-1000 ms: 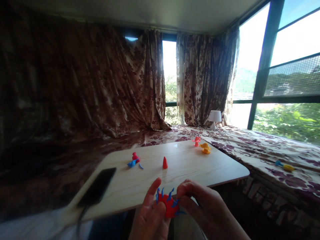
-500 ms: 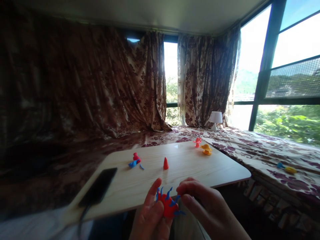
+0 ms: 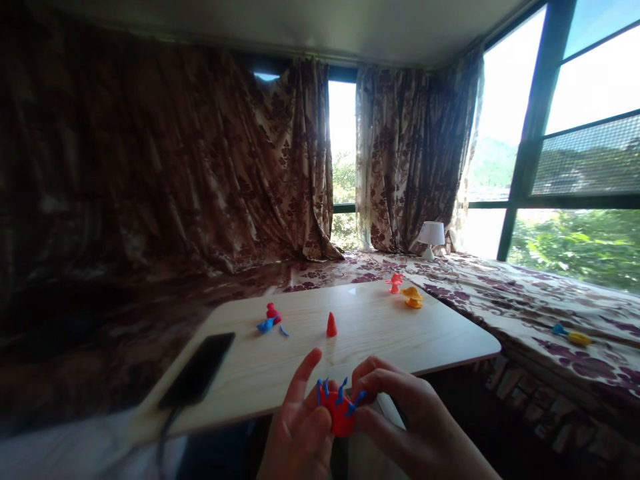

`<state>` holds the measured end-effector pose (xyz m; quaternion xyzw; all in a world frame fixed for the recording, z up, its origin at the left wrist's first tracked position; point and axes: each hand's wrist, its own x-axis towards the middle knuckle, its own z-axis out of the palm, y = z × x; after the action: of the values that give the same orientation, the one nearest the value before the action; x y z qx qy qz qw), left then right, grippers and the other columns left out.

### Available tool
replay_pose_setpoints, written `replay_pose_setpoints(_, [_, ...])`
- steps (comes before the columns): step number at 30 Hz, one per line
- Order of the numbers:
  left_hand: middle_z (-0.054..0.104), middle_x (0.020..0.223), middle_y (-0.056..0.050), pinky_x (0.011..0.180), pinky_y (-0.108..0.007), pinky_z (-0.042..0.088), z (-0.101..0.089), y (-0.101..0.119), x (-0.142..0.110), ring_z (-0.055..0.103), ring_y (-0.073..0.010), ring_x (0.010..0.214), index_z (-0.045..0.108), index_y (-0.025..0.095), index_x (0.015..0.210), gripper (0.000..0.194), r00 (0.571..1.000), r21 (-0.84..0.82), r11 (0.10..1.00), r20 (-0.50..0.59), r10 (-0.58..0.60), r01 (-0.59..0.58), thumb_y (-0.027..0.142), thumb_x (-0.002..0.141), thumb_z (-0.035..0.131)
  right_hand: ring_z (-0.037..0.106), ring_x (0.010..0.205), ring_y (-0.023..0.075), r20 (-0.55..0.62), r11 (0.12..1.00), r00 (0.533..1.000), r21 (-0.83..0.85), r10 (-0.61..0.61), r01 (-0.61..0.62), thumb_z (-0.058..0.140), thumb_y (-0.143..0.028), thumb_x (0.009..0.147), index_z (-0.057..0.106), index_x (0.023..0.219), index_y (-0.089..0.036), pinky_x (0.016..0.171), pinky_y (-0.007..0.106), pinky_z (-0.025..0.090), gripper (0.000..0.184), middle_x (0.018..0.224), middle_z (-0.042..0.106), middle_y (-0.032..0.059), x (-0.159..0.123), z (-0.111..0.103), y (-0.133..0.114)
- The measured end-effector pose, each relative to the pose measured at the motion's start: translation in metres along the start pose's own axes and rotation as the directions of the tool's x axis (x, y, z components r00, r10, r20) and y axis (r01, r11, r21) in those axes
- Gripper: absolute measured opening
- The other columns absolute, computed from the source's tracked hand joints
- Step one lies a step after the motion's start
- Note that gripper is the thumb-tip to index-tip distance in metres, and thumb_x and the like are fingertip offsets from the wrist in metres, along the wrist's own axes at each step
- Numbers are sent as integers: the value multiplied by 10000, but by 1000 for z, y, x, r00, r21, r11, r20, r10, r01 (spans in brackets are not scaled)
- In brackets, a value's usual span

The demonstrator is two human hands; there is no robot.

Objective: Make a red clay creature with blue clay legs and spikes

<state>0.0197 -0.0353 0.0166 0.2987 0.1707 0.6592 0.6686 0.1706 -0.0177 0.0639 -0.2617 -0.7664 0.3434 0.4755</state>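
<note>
Low in front of me, my left hand [image 3: 300, 430] holds a rounded red lump [image 3: 343, 421] that looks like modelling clay, its thumb pressed on the near side and one finger sticking up. Several thin, curled blue strands [image 3: 341, 392] stand out from the lump's upper side. My right hand [image 3: 407, 408] is closed at the lump's right edge, thumb and fingertips pinching a blue strand there. The fingertips partly hide that strand. Beyond the hands, a red cone [image 3: 331, 325] stands upright on the wooden table [image 3: 295, 360].
Blue clay [image 3: 267, 325] lies against a dark pink figure [image 3: 273, 312], with a small blue strip [image 3: 284, 331] beside them. A black phone [image 3: 197, 370] with a cable is at left. Pink [image 3: 395, 283] and yellow [image 3: 413, 298] pieces stand at the far right; a white lamp [image 3: 431, 235] is behind.
My right hand has moved slightly left and down, its thumb and fingers now closer to the red lump's right edge. The lump has turned a little in my left hand.
</note>
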Motion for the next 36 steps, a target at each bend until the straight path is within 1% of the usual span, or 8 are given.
replay_pose_setpoints(4, [736, 772, -2, 771, -202, 468, 4, 4, -2, 667, -105, 741, 614, 313, 1166, 565, 1000, 98, 995, -28, 11, -8, 184, 645, 791, 598, 730, 152, 6, 1000, 1000, -7, 13, -13, 599, -166, 802, 635, 757, -170, 678, 225, 482, 57, 792, 619, 30, 0, 0, -2])
replay_pose_setpoints(10, [739, 781, -23, 770, -250, 481, 0, 0, -1, 678, -143, 733, 567, 248, 1217, 590, 999, 104, 994, -46, 20, -16, 198, 664, 768, 580, 732, 149, -25, 1000, 1000, -1, -5, 5, 561, -212, 857, 621, 772, -165, 684, 228, 478, 114, 782, 598, 32, 0, -1, 1])
replay_pose_setpoints(13, [736, 777, -29, 790, -273, 479, -1, -4, 1, 679, -158, 757, 555, 236, 1226, 616, 998, 89, 996, -65, 20, -14, 215, 651, 774, 568, 711, 143, -30, 1000, 999, -1, -17, 17, 564, -192, 848, 613, 757, -165, 667, 227, 476, 107, 763, 594, 28, 0, -1, 4])
replay_pose_setpoints(16, [727, 748, -22, 787, -302, 482, 2, -6, 1, 666, -157, 713, 552, 222, 1228, 651, 993, 112, 994, -113, 17, -4, 226, 623, 791, 564, 695, 137, -33, 1000, 999, -6, -25, 25, 573, -164, 825, 610, 745, -166, 652, 219, 474, 88, 754, 591, 23, 0, 1, 4])
replay_pose_setpoints(22, [687, 692, 13, 680, -228, 454, 12, -3, -3, 609, -105, 643, 581, 221, 1178, 606, 981, 167, 986, -191, 22, 10, 225, 614, 802, 568, 671, 123, -34, 1000, 999, -18, -15, 15, 578, -122, 808, 627, 719, -167, 633, 201, 470, 111, 739, 587, 11, 0, 3, 2])
replay_pose_setpoints(27, [688, 705, 7, 716, -253, 454, 13, -2, -4, 622, -131, 689, 542, 230, 1230, 636, 979, 190, 982, -199, 40, -2, 244, 642, 785, 581, 683, 125, -36, 999, 999, -29, -41, 40, 584, -134, 818, 658, 756, -177, 638, 197, 475, 106, 770, 601, 16, -2, 3, 4])
replay_pose_setpoints(31, [688, 715, 14, 709, -245, 460, 12, -2, -4, 621, -121, 684, 534, 240, 1236, 647, 974, 197, 980, -220, 59, -15, 229, 640, 785, 579, 680, 123, -46, 998, 998, -44, -37, 35, 588, -126, 809, 647, 743, -178, 636, 200, 472, 103, 770, 599, 14, -2, 3, 5])
replay_pose_setpoints(36, [678, 677, 30, 666, -234, 463, 13, -3, -4, 617, -107, 634, 526, 243, 1231, 660, 975, 215, 975, -200, 102, -58, 210, 629, 796, 564, 682, 129, -73, 998, 997, -55, -39, 35, 615, -127, 786, 641, 746, -181, 646, 212, 477, 72, 732, 586, 4, -1, 3, 3])
